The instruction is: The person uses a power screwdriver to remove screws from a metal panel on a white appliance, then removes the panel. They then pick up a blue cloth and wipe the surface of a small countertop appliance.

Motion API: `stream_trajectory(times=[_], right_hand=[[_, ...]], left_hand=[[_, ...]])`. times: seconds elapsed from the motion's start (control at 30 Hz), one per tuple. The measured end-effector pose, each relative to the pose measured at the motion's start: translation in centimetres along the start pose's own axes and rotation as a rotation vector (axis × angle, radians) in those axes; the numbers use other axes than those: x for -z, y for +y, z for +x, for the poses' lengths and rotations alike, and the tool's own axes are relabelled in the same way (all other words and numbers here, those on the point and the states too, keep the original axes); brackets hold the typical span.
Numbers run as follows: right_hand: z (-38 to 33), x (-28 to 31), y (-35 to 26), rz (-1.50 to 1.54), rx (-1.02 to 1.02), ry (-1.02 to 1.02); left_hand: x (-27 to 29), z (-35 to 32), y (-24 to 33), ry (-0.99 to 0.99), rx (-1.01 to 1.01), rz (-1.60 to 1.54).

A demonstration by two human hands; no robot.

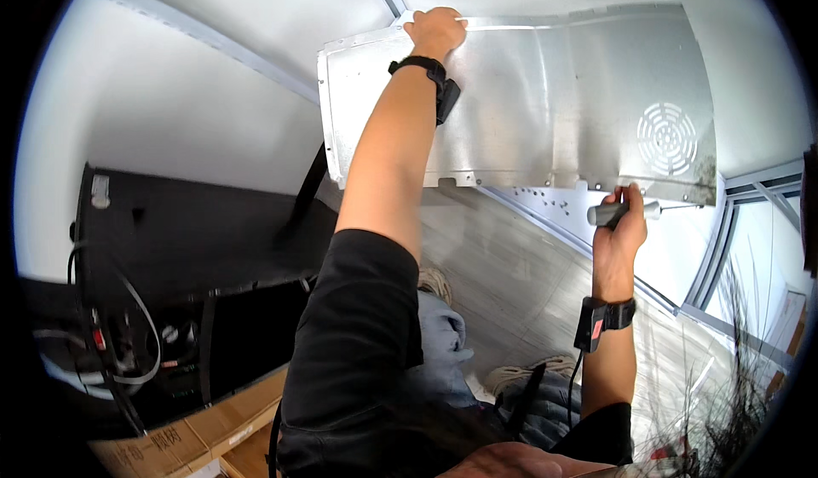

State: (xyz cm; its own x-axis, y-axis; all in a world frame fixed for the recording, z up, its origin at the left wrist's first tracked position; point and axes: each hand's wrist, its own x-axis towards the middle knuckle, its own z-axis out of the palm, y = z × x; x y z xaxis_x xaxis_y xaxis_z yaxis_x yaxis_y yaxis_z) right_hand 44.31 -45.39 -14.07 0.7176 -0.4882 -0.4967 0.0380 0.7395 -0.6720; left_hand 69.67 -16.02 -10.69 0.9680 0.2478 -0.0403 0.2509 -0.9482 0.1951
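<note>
Up at the far side, the left hand (pixel 436 31) grips the top edge of a big metal panel (pixel 528 103), fingers curled over the rim and pressed together, a black wrist strap (pixel 423 67) just below it. The panel stands on edge, spanning the far middle to the right, with a round vent grille (pixel 667 138) punched near its right end. Down at the panel's lower right edge, the right hand (pixel 619 227) is wrapped around a screwdriver (pixel 626 211), fingers closed on the grey handle, the thin shaft pointing right along the panel's bottom lip (the tip is too fine to place exactly). The left forearm crosses the panel's face and hides part of it. To the near left sits a black case (pixel 187 248) with loose cables (pixel 119 342), cardboard boxes (pixel 196 435) below it. Grey shoes (pixel 528 374) show on the floor (pixel 511 282).
</note>
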Motion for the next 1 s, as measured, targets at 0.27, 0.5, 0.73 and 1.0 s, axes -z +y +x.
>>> stream_trajectory(times=[0.27, 0.5, 0.73, 1.0], right_hand=[[0.2, -0.1, 4.6, -0.042, -0.033, 0.202], [-0.1, -1.5, 4.1, -0.031, -0.041, 0.237], [-0.3, -1.9, 3.7, -0.013, -0.080, 0.212], [-0.3, -1.4, 3.4, 0.037, -0.105, 0.190]], left_hand=[[-9.3, 5.1, -0.6, -0.149, -0.157, -0.021], [-10.1, 7.1, -1.1, -0.173, -0.174, -0.052], [-8.8, 7.3, -0.3, -0.185, -0.205, 0.028], [-7.7, 6.0, 1.4, -0.130, -0.233, 0.150]])
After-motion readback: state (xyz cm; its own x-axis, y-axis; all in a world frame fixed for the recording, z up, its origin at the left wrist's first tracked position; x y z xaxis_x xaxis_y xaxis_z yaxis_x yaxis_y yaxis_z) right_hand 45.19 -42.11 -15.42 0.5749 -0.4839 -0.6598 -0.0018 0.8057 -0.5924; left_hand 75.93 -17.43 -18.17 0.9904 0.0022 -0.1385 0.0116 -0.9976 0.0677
